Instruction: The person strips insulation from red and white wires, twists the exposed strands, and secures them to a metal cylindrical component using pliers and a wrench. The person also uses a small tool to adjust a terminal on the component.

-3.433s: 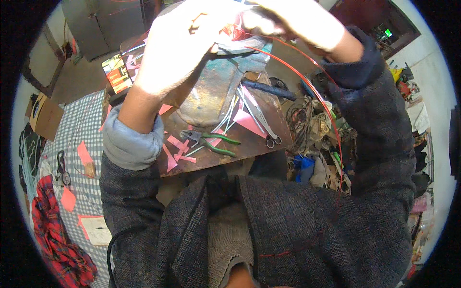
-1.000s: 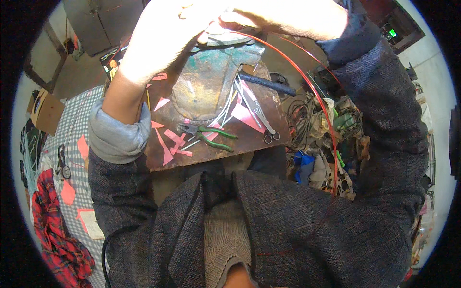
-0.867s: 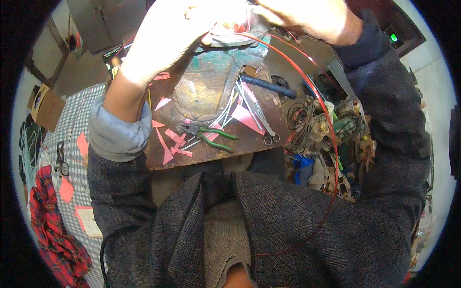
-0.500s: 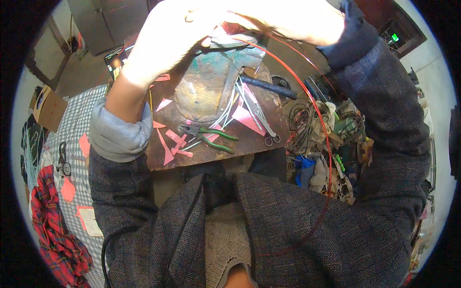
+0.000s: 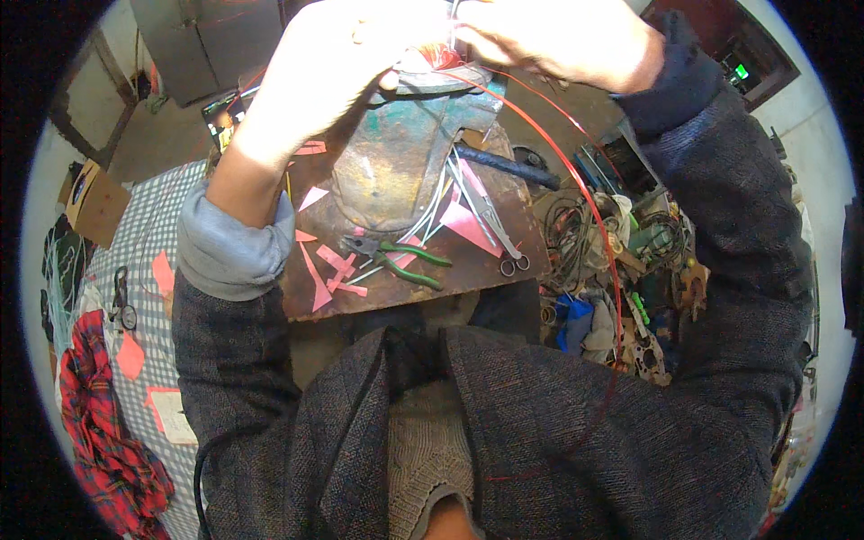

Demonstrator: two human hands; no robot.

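Left hand (image 5: 342,61) at the top of view, fingers curled at the near side of a red wire bundle (image 5: 441,58); washed out by glare, so cannot tell if grasping or loose. Right hand (image 5: 551,40) opposite, fingers bent, tips at a slim grey rod (image 5: 453,25); possibly pinching it, cannot tell for sure. Red wire bundle between both hands, just beyond a curved grey rim (image 5: 441,83) atop a worn teal-and-tan block (image 5: 387,171). Out of it, a red strand (image 5: 585,186) arcing right and down toward the jacket (image 5: 540,396).

Step in hand, by judgement: arranging wire at the bundle, perhaps with the rod. Next move seemingly calling for a steady left hand, small motions on the right, slack in the strand against snagging.

Farther out, on the counter (image 5: 472,268): dark bar (image 5: 513,166), pale strips (image 5: 438,199), scissors (image 5: 501,236), green-handled pliers (image 5: 396,256), pink paper pieces (image 5: 468,227). Off left, checked cloth (image 5: 135,234); off right, coiled cable (image 5: 562,234).
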